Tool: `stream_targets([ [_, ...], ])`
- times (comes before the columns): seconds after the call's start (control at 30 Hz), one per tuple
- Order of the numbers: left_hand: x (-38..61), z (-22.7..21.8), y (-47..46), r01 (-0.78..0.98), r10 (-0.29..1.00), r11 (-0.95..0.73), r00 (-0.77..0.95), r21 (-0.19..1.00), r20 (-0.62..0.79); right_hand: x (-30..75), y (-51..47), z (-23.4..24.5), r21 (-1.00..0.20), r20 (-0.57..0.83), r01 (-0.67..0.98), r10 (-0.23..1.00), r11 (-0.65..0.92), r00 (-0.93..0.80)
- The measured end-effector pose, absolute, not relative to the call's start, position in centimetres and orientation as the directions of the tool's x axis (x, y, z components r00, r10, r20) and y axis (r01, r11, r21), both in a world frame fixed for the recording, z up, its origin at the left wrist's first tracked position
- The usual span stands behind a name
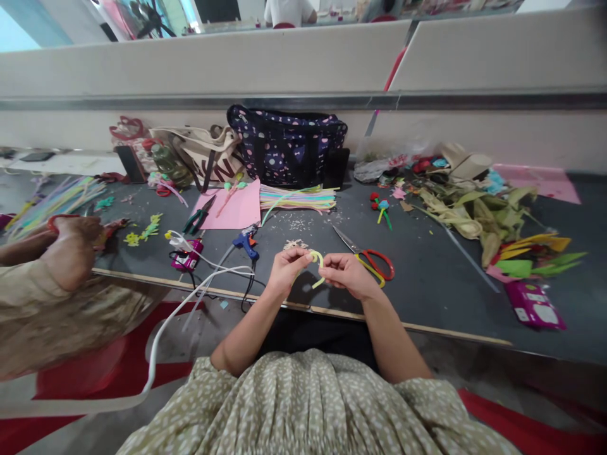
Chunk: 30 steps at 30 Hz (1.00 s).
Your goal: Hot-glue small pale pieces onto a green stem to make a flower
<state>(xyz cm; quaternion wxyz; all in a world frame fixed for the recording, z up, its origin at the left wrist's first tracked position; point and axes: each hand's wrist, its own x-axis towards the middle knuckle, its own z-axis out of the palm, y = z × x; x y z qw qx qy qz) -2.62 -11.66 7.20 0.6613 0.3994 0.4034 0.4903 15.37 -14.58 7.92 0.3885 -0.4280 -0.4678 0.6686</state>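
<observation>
A pale yellow pipe cleaner [318, 284], bent into a curl, is held just above the near edge of the table. My left hand [290, 268] pinches its upper left part between thumb and fingers. Closed on the right side of the same curl is my right hand [349, 274]. Scissors [349, 241] with red and yellow handles lie right beside my right hand, blades pointing away to the left. Small pale clippings [294, 244] are heaped just beyond my left hand. A blue glue gun [246, 241] rests to the left.
Pipe cleaners [298, 198] lie bundled before a dark patterned bag [289, 142]. Pliers [199, 215] touch a pink sheet [239, 218]. A white cable [164, 332] crosses the table edge at left. Dried husks [493, 221] pile up right. Another person's hand [71, 249] is at left.
</observation>
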Motion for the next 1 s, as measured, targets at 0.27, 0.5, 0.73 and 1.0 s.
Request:
stream_targets([
  [0.27, -2.6, 7.0, -11.5, -0.446, 0.858, 0.504, 0.359, 0.74, -0.368, 14.8, -13.9, 7.8, -0.999, 0.044, -0.012, 0.995, 0.045, 0.088],
  [0.5, -2.4, 7.5, -11.6, -0.491, 0.827, 0.546, 0.448, 0.679, -0.341, 14.5, -13.7, 7.2, -0.992, 0.124, 0.041, 0.981, 0.119, 0.149],
  [0.73, -2.3, 7.1, -11.5, -0.499, 0.835, 0.535, 0.434, 0.682, -0.338, 14.0, -13.5, 7.3, -0.991, 0.128, -0.017, 0.979, 0.132, 0.159],
  [1.0, -2.0, 6.6, -11.5, -0.466, 0.859, 0.499, 0.376, 0.731, -0.347, 12.3, -13.1, 6.4, -0.977, 0.003, -0.211, 0.988, 0.037, 0.157],
])
